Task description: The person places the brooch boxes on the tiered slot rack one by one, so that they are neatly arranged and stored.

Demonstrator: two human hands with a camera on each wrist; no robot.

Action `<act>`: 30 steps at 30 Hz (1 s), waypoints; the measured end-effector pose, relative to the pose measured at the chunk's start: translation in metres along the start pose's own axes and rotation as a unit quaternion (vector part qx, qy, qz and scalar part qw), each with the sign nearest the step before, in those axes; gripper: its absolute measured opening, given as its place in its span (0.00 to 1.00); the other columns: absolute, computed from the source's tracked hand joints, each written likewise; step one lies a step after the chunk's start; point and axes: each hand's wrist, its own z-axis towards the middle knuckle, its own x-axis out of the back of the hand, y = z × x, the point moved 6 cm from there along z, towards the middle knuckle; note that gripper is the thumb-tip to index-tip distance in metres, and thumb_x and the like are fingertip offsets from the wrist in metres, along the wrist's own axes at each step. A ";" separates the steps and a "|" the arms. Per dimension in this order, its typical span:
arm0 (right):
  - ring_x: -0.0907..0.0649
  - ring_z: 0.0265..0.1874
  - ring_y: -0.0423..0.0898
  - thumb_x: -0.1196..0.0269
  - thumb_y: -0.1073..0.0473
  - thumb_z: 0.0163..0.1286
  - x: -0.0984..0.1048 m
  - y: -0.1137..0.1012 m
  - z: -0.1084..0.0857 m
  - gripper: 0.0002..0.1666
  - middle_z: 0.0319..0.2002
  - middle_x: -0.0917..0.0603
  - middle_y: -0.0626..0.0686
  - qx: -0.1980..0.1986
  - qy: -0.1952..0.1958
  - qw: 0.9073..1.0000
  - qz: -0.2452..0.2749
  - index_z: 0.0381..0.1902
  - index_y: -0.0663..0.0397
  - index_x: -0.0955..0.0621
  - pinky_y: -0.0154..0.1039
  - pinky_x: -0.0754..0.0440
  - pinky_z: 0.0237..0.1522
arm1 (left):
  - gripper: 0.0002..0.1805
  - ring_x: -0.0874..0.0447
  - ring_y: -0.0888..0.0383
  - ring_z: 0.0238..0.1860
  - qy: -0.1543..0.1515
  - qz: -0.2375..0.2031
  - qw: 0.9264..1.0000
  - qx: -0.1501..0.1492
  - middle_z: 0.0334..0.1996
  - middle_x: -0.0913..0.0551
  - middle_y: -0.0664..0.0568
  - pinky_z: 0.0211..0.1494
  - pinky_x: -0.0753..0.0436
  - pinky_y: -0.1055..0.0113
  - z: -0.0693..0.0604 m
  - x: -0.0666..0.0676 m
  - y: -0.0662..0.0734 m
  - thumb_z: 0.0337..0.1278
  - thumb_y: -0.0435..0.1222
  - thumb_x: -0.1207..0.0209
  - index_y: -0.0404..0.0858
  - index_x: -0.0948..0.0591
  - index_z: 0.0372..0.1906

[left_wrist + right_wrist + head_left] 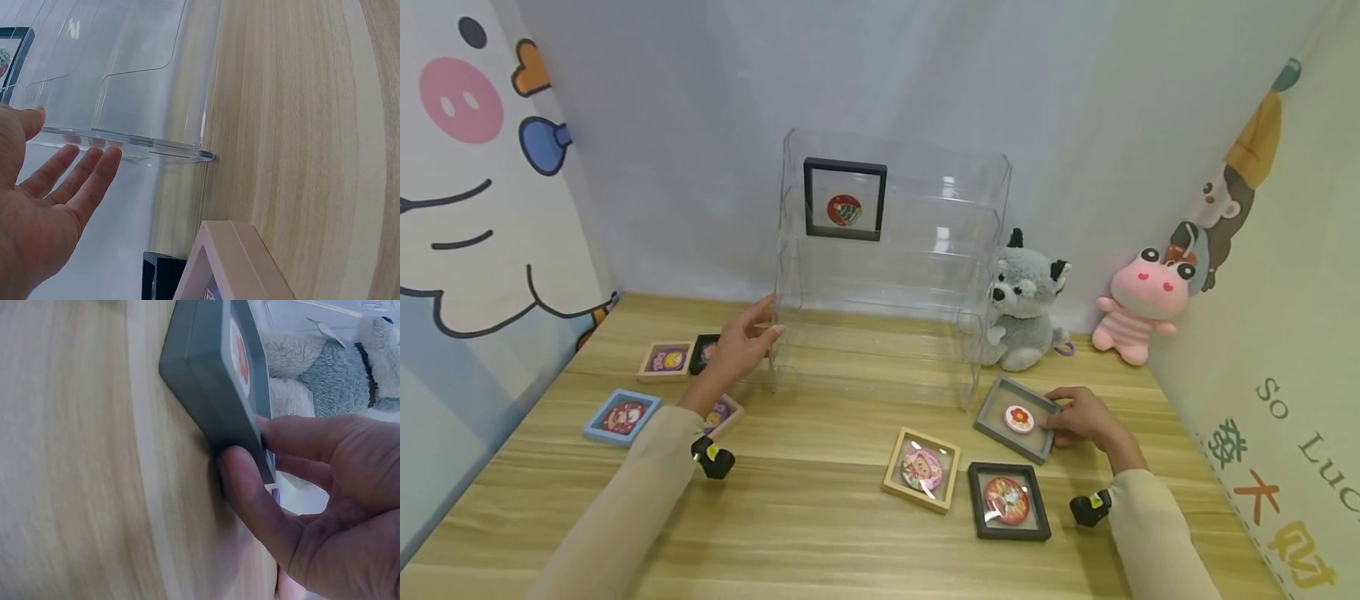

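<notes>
A clear tiered stand (880,333) stands at the back of the table, with a black frame (846,200) holding a red-and-green badge on an upper tier. My left hand (741,346) touches the stand's left side; in the left wrist view the fingertips of this hand (59,194) meet the clear side panel (150,142), fingers relaxed. At the right, my right hand (1086,421) pinches the right edge of a grey frame (1017,419) with a flower badge. The right wrist view shows the thumb and fingers of that hand (300,494) on the grey frame's edge (212,387).
A yellow frame (922,470) and another black frame (1009,501) lie front right. Left of the stand are a blue frame (622,417), a pink frame (666,361) and others partly hidden by my left arm. A grey plush (1026,308) and pink plush (1142,300) sit back right.
</notes>
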 end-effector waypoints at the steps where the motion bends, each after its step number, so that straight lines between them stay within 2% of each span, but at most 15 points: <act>1: 0.17 0.19 0.39 0.35 0.70 0.64 0.000 0.000 0.000 0.38 0.25 0.23 0.52 0.001 0.001 1.000 0.003 0.67 0.81 0.38 0.37 0.13 0.27 | 0.35 0.23 0.30 0.60 0.000 0.000 1.000 -0.001 0.67 0.32 0.25 0.45 0.11 0.58 0.000 0.000 0.000 0.74 0.36 0.46 0.39 0.44 0.79; 10: 0.18 0.20 0.40 0.37 0.72 0.63 0.003 0.000 -0.002 0.34 0.22 0.25 0.50 0.024 0.003 1.000 0.018 0.64 0.79 0.35 0.35 0.14 0.26 | 0.34 0.24 0.31 0.61 0.000 0.008 1.000 0.000 0.66 0.31 0.26 0.45 0.12 0.59 0.000 0.000 0.001 0.74 0.36 0.46 0.39 0.44 0.79; 18: 0.16 0.23 0.42 0.38 0.75 0.64 0.006 -0.005 -0.003 0.29 0.31 0.22 0.56 0.047 -0.014 0.998 0.036 0.60 0.77 0.36 0.39 0.12 0.29 | 0.34 0.24 0.31 0.62 0.000 0.011 1.000 0.009 0.67 0.32 0.26 0.43 0.14 0.68 0.000 0.001 -0.002 0.74 0.37 0.47 0.41 0.43 0.79; 25: 0.16 0.26 0.43 0.39 0.73 0.67 0.006 -0.001 -0.004 0.30 0.33 0.22 0.56 0.052 -0.019 0.997 0.048 0.63 0.75 0.38 0.38 0.12 0.31 | 0.34 0.24 0.31 0.61 -0.001 0.010 1.000 0.003 0.66 0.31 0.26 0.44 0.13 0.64 -0.001 0.000 -0.002 0.74 0.36 0.47 0.40 0.43 0.79; 30: 0.16 0.25 0.43 0.38 0.71 0.67 0.008 -0.006 -0.006 0.31 0.33 0.24 0.58 0.076 0.003 0.996 0.046 0.63 0.74 0.37 0.38 0.12 0.29 | 0.34 0.23 0.32 0.61 0.001 0.011 1.000 0.004 0.67 0.31 0.27 0.42 0.15 0.70 0.000 0.000 -0.002 0.74 0.37 0.47 0.41 0.43 0.79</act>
